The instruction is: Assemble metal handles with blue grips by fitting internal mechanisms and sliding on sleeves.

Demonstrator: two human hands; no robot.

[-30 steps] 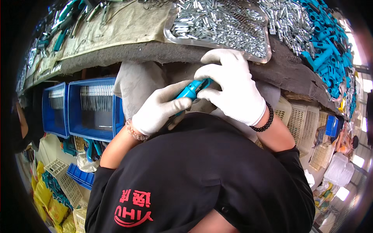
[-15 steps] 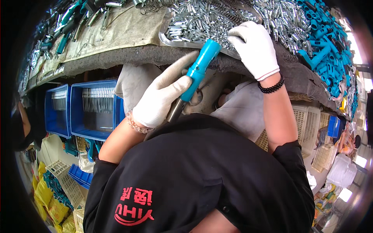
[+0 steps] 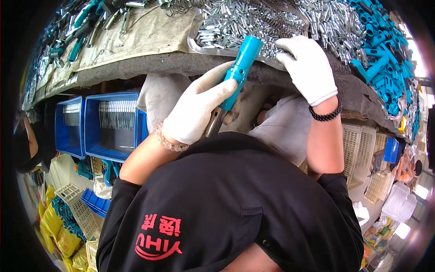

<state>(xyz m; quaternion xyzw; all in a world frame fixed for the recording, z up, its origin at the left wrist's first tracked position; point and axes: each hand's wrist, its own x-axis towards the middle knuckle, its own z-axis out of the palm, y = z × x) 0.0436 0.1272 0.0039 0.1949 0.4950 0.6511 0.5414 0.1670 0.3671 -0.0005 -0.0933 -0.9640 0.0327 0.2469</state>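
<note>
My left hand (image 3: 195, 106) is wrapped around a teal tubular part (image 3: 240, 70), its wider end tilted up toward the bench. A dark metallic rod (image 3: 214, 123) extends from the tube's lower end, below my palm. Over the front edge of the metal tray sits my right hand (image 3: 310, 68), fingers bent and the fingertips a little apart. Nothing shows between those fingertips, though a tiny piece could be hidden there. Beneath and beyond it, the tray (image 3: 198, 46) holds a heap of small silvery metal pieces (image 3: 226, 25). Both hands wear white gloves.
Long coil springs (image 3: 269, 16) lie across the metal pieces. At the right of the bench are piled teal parts (image 3: 385, 68); tools and parts lie at the far left. Blue crates (image 3: 108, 155) with metal strips stand below the bench at left, pale plastic crates (image 3: 362, 152) at right.
The teal part has moved slightly up and right in my left hand. My right hand has shifted a little right and nearer to me, its fingertips farther apart.
</note>
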